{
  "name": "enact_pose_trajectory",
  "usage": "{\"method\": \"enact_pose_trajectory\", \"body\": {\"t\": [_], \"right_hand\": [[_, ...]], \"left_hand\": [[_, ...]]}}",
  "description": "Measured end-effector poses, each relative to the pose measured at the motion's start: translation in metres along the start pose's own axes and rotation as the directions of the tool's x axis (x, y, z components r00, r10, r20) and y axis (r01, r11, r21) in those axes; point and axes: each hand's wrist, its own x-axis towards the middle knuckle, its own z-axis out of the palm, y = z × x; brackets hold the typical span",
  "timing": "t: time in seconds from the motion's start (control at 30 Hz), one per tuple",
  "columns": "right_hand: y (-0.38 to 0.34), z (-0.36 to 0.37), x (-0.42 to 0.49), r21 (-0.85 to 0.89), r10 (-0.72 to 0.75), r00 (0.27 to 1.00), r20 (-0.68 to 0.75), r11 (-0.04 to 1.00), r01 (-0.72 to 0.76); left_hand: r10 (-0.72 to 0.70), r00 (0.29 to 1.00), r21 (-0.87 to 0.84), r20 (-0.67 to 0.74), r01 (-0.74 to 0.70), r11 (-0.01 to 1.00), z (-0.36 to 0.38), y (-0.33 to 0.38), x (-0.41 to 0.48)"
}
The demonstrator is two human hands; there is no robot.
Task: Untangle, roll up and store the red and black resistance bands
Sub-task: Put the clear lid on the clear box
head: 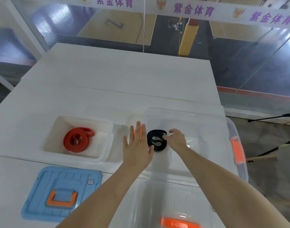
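Note:
The red resistance band lies rolled in a coil inside a white bin left of centre. The black resistance band, also coiled, sits inside a clear plastic bin on the right. My right hand pinches the coil's right edge with its fingertips. My left hand is flat with fingers spread, hovering at the clear bin's left wall, its thumb just touching the black coil's lower left side.
A blue lid with an orange handle lies on the white table at the near left. A clear lid with an orange clasp rests at the near edge. The clear bin has an orange latch on its right side.

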Motion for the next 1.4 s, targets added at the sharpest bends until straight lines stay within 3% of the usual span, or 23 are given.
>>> {"method": "enact_pose_trajectory", "body": {"t": [0.23, 0.37, 0.53, 0.63, 0.73, 0.97, 1.13, 1.4], "right_hand": [[-0.020, -0.047, -0.086, -0.219, -0.271, 0.956, -0.109, 0.945, 0.243], [-0.002, -0.070, -0.171, -0.327, -0.430, 0.878, -0.209, 0.877, 0.351], [0.066, -0.075, -0.270, -0.439, -0.568, 0.727, -0.386, 0.806, 0.396], [0.120, -0.069, -0.300, -0.422, -0.524, 0.743, -0.417, 0.836, 0.352], [0.171, -0.058, -0.309, -0.355, -0.390, 0.834, -0.391, 0.900, 0.254], [0.258, -0.052, -0.289, -0.461, -0.104, 0.982, -0.158, 0.887, 0.020], [0.302, -0.048, -0.278, -0.375, 0.110, 0.992, -0.067, 0.918, -0.127], [0.322, -0.038, -0.280, -0.214, 0.101, 0.992, -0.071, 0.970, -0.114]], "left_hand": [[0.065, 0.998, -0.067, -0.023, -0.067, 0.995, -0.022, 0.003, -0.035], [0.137, 0.978, -0.175, -0.156, -0.164, 0.971, -0.023, 0.004, -0.091], [0.190, 0.950, -0.184, -0.249, -0.240, 0.953, 0.014, 0.001, -0.173], [0.171, 0.971, -0.196, -0.169, -0.203, 0.959, 0.048, -0.005, -0.209], [0.140, 0.990, -0.193, -0.004, -0.138, 0.971, 0.086, -0.015, -0.225], [-0.056, 0.944, -0.192, 0.326, 0.124, 0.974, 0.151, -0.027, -0.225], [-0.096, 0.930, -0.259, 0.354, 0.196, 0.946, 0.186, -0.035, -0.219], [-0.215, 0.921, -0.488, 0.326, 0.359, 0.795, 0.180, -0.021, -0.231]]}}
